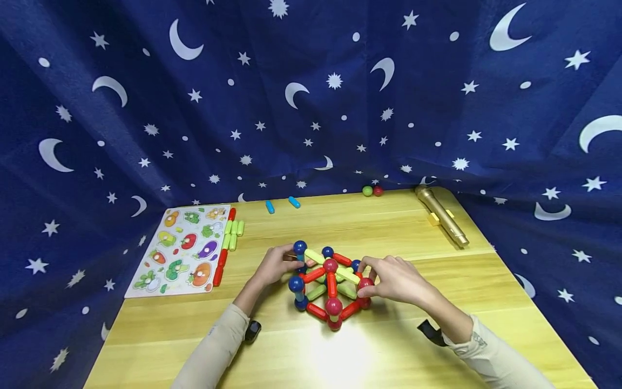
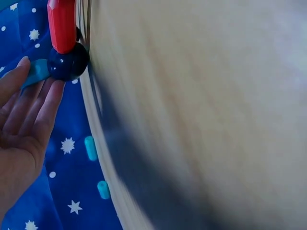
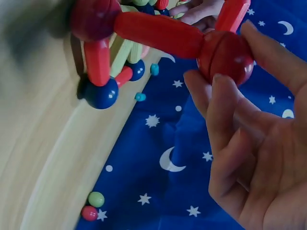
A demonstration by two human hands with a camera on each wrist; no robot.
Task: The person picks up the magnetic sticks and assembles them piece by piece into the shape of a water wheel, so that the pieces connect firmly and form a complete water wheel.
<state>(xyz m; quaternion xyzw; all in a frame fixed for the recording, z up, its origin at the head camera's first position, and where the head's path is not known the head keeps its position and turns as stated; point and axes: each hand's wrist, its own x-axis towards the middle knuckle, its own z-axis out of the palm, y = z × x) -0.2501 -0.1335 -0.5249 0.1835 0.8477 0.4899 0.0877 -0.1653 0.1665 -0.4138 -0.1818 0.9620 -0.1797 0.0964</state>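
Observation:
A toy frame of magnetic rods and balls (image 1: 330, 286) stands on the wooden table (image 1: 389, 227), built of red and yellow-green rods with red and blue balls. My left hand (image 1: 291, 265) rests against its left side. In the left wrist view, the straight fingers (image 2: 36, 91) touch a dark blue ball (image 2: 68, 62) under a red rod (image 2: 61, 24). My right hand (image 1: 376, 278) is at the frame's right side. In the right wrist view, its thumb and fingers (image 3: 218, 91) pinch a red ball (image 3: 225, 55) where red rods meet.
A vegetable peg puzzle board (image 1: 182, 251) lies at the left, with loose green rods (image 1: 233, 232) and red rods (image 1: 221, 265) beside it. Two blue rods (image 1: 282, 204), a green ball (image 1: 367, 190), a red ball (image 1: 378, 190) and a gold microphone (image 1: 439, 215) lie at the back. Starry blue cloth surrounds the table.

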